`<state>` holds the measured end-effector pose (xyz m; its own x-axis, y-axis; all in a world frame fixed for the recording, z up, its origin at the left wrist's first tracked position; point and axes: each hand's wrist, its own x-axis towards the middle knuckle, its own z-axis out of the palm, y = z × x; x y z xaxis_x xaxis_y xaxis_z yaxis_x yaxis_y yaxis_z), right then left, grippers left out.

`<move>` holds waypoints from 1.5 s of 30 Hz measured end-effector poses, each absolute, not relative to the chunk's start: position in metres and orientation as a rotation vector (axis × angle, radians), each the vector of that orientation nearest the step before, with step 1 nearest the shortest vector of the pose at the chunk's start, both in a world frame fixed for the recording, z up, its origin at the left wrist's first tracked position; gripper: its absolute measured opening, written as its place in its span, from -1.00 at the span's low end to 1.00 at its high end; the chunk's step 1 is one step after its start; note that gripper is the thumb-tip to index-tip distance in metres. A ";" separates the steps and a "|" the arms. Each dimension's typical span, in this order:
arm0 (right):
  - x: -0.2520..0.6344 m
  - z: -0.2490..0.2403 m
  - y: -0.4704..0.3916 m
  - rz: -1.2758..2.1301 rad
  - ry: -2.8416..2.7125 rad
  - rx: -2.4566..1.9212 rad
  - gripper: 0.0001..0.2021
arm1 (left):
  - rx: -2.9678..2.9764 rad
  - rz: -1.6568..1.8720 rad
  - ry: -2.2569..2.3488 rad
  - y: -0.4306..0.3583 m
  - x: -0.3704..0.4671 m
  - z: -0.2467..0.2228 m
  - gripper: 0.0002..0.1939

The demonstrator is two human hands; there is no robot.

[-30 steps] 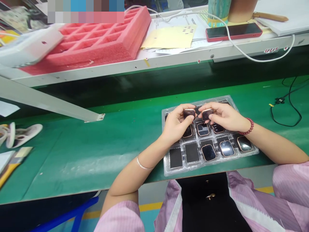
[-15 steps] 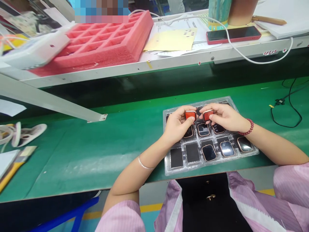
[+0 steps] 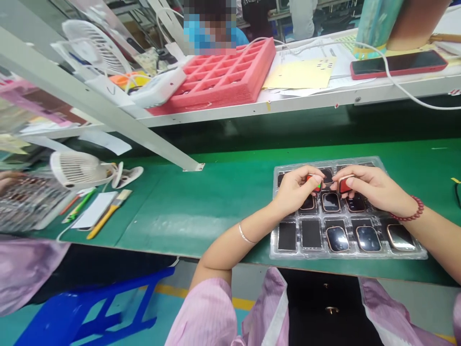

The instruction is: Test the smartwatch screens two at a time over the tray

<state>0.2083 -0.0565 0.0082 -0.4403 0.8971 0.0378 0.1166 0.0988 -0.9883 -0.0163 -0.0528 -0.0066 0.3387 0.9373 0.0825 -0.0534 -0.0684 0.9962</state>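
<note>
My left hand (image 3: 297, 190) is closed on a smartwatch body (image 3: 314, 183) whose lit screen shows red and some green. A second smartwatch body (image 3: 345, 184) with a red screen is pinched in my right hand (image 3: 378, 187). Both are held just above a clear plastic tray (image 3: 300, 254) on the green bench. Several dark-screened watch bodies with gold-coloured rims lie in its pockets, such as the watch in the front row (image 3: 337, 239). At the front left, two pockets show only a flat black bottom (image 3: 287, 236). My hands hide part of the back rows.
Left on the bench are a yellow-handled brush (image 3: 110, 214), a white fan (image 3: 77, 169) and a neighbour's tray of parts (image 3: 30, 199). A slanted metal post (image 3: 162, 144) meets the bench. The shelf holds pink foam (image 3: 216, 91) and a phone (image 3: 398, 65). A blue stool (image 3: 61, 315) stands below.
The view has swung left, so the tray and my hands sit further right in the picture. The screen in my left hand has gone from all red to red with green.
</note>
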 end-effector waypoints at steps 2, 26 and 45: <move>0.208 0.008 -0.057 1.394 -1.674 -1.011 -0.79 | 1.357 1.020 0.876 -0.052 -0.017 -0.008 -0.59; 0.202 0.009 -0.057 1.318 -1.689 -0.947 -0.67 | 1.542 1.061 0.818 -0.049 -0.020 -0.019 -0.61; 0.205 0.006 -0.055 1.307 -1.779 -0.877 -0.64 | 1.548 1.019 0.853 -0.051 -0.020 -0.016 -0.51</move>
<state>0.2052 -0.0554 0.0055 -0.4863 0.8571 0.1698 0.0943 0.2447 -0.9650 -0.0198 -0.0510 -0.0157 0.3834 0.9064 0.1774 0.0154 -0.1983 0.9800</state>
